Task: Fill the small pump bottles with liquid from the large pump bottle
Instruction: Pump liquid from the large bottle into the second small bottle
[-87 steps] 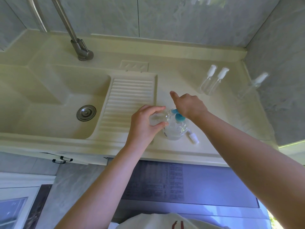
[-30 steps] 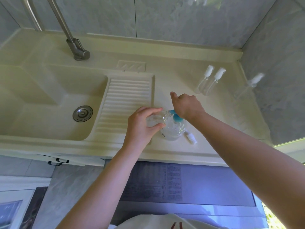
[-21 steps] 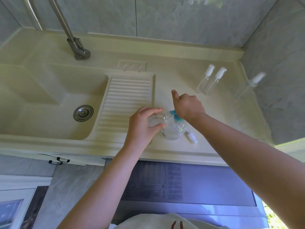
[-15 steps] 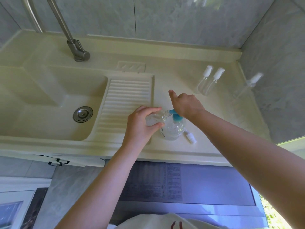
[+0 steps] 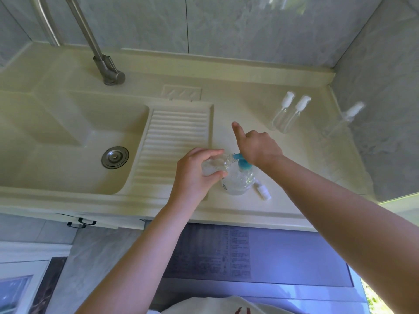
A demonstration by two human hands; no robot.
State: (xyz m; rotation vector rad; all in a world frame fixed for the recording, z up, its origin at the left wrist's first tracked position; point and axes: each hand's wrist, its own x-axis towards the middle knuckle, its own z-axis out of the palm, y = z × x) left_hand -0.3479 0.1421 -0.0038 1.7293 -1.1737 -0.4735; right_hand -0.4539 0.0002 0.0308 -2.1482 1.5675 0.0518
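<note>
Clear small bottle (image 5: 214, 165), grasped by the left hand (image 5: 196, 172), is being filled at centre frame; the large pump bottle (image 5: 239, 180) head is pressed by the clenched right hand (image 5: 258, 147); repeated pumping is called for

Grey marble-look wall tiles (image 5: 226, 26), cream bench (image 5: 238, 91) with sink (image 5: 68, 137), metal faucet (image 5: 99, 62), grey floor tiles (image 5: 95, 250), daylight.

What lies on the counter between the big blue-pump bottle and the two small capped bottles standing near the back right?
Bare counter only; the right hand hovers over that stretch, resting on the large pump bottle, well short of the two small bottles. Head view.
</note>
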